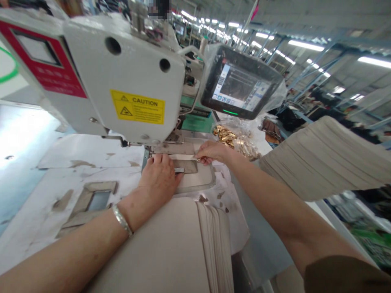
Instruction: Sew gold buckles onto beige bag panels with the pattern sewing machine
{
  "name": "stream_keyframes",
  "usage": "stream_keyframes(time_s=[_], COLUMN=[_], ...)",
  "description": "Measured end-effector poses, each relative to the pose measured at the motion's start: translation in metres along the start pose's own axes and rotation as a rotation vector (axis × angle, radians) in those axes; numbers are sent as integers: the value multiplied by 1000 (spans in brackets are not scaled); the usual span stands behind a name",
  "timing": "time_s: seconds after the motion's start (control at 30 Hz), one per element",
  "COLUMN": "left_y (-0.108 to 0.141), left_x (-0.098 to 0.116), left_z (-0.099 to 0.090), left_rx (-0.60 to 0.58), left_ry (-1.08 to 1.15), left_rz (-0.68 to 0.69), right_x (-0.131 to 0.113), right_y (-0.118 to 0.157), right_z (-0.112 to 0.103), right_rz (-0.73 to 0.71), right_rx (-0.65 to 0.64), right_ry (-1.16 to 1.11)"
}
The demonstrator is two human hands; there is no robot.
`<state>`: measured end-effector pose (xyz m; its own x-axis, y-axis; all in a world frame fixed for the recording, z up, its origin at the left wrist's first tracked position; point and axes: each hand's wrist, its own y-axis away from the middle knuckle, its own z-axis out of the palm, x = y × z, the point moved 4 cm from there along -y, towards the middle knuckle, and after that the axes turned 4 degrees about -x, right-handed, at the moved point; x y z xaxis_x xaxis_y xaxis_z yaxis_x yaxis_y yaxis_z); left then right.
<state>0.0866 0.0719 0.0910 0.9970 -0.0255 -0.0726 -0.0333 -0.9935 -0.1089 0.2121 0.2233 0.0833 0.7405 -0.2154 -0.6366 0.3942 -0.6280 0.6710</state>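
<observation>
Now right hand [212, 152] pinches strip [182, 156], left hand [160, 176] lies over panel [200, 180], grip unclear; machine [131, 73] at ten o'clock.

The panel [200, 179] looks smooth and matt. The bangle [121, 220] is shiny metal. The screen [240, 87] has a glossy, clear plastic cover [278, 92].

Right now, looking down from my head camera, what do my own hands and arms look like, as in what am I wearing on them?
Your left hand and right hand are both ungloved. A shiny silver bracelet circles the left wrist. A dark brown sleeve shows on your right arm; none shows on the left.
</observation>
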Motion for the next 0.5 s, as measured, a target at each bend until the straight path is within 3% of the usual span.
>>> stream_keyframes(time_s=[0.13, 0.3, 0.5], left_y=[-1, -11, -32], left_x=[0, 6, 33], left_z=[1, 10, 14], left_rx=[-27, -70, -75], left_ry=[13, 57, 164], left_rz=[14, 196, 311], right_x=[2, 4, 3], right_y=[5, 11, 13], right_z=[4, 5, 4], right_rz=[-26, -79, -91], right_rx=[38, 30, -17], right_ry=[-3, -38, -18])
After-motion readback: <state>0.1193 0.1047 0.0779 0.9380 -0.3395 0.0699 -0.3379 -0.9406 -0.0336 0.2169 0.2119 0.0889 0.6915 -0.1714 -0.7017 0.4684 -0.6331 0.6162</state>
